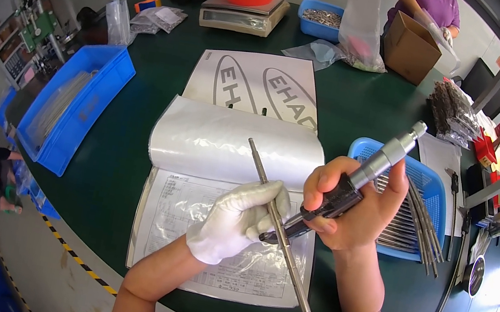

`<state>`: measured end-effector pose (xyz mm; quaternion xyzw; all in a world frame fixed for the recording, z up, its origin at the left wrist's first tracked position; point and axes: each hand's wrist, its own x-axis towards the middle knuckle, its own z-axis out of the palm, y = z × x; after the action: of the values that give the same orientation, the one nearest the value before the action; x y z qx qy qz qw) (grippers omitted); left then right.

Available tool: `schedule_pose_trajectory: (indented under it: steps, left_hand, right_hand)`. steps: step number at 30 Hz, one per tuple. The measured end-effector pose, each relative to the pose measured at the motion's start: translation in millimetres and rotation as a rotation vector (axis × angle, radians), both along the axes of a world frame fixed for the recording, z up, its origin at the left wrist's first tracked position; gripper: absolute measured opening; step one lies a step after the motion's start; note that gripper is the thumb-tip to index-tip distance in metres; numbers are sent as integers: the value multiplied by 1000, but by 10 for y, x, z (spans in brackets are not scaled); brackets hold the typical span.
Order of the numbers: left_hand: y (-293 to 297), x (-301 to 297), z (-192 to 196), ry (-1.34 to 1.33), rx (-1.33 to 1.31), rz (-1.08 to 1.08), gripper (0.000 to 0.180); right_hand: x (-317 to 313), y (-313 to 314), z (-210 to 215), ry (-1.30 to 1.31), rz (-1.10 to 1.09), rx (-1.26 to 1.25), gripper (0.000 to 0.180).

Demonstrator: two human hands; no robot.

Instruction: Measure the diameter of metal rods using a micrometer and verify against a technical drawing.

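blue basket (368,151) beside right hand (354,208) holds metal rods (409,217).

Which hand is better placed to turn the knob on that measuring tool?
The right hand, probably. It already grips the micrometer, with thumb and fingers along its barrel just below the knob. The gloved left hand is busy holding the metal rod in the tool's jaws.
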<state>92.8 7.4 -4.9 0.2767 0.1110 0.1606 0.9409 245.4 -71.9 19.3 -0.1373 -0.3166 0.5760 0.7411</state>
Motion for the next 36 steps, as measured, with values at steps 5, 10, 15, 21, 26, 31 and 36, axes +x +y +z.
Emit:
schedule_pose_trajectory:
  steps: [5,10,15,21,26,31,36]
  left_hand:
    - [-9,26,1,60,-50,34,37]
    - [36,26,-18,62,-145,88,35]
    - [52,104,-48,90,-123,226,35]
    - [126,73,-41,22,-219,131,31]
    - [121,23,-67,6,-172,112,31]
    - [80,14,-36,-56,-153,79,31]
    - [43,17,-31,-35,-172,117,31]
  right_hand:
    - [-21,6,28,-8,-69,-85,91]
    - [-8,36,-12,-43,-46,-137,87]
    - [7,56,8,-94,-86,-230,88]
    - [12,59,-12,-116,-55,-273,91]
    - [-11,62,-4,5,4,-199,84]
    - [-12,24,15,42,11,-166,90]
    - [6,25,9,30,-15,-179,93]
